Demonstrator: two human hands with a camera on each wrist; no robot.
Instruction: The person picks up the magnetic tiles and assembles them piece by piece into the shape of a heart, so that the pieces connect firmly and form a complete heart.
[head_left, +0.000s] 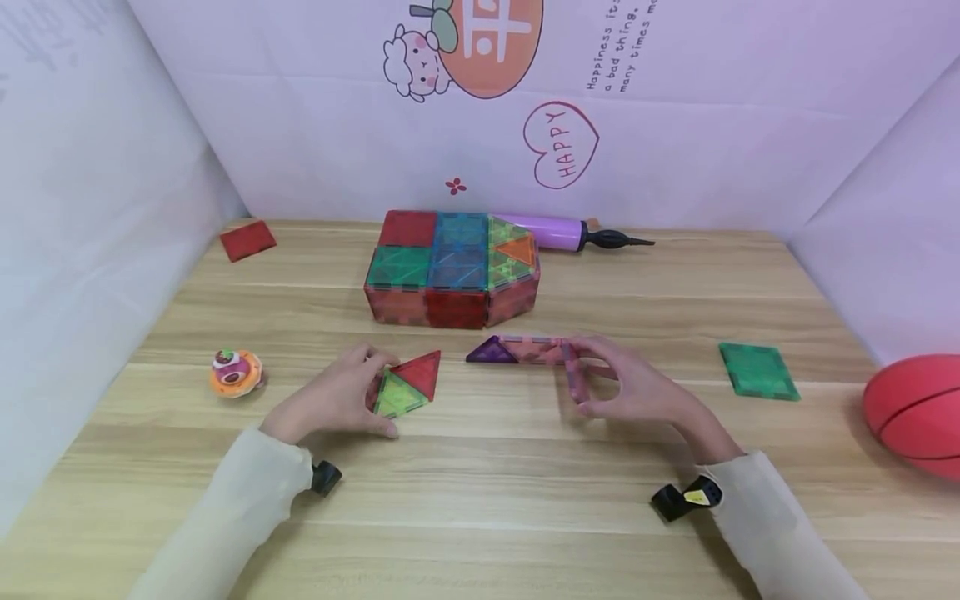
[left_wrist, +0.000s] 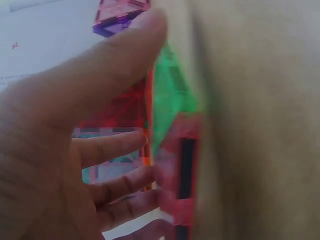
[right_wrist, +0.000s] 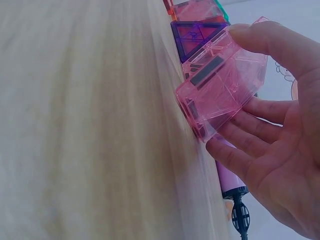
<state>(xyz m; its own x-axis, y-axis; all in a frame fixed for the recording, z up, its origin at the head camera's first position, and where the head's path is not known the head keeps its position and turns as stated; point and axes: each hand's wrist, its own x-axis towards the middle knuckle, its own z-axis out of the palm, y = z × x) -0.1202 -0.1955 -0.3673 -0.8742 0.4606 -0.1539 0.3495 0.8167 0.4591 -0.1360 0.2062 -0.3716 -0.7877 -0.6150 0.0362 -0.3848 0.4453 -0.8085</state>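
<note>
In the head view my left hand (head_left: 348, 392) curls around the end of a small group of magnetic tiles, a yellow-green triangle (head_left: 397, 396) beside a red triangle (head_left: 422, 372). Its fingertips meet a pinkish-red tile (left_wrist: 172, 175) in the left wrist view, with the thumb reaching over the top. My right hand (head_left: 633, 385) pinches an upright pink square tile (right_wrist: 225, 95) between thumb and fingers. That tile meets the end of a pink tile strip (head_left: 536, 352), whose other end is a purple triangle tile (head_left: 491, 351).
Behind the hands stands a box of coloured tiles (head_left: 457, 307), with a purple hand pump (head_left: 551, 233) behind it. A green tile (head_left: 760, 372) and red ball (head_left: 918, 412) are on the right. A red tile (head_left: 247, 241) and toy cake (head_left: 235, 372) lie left.
</note>
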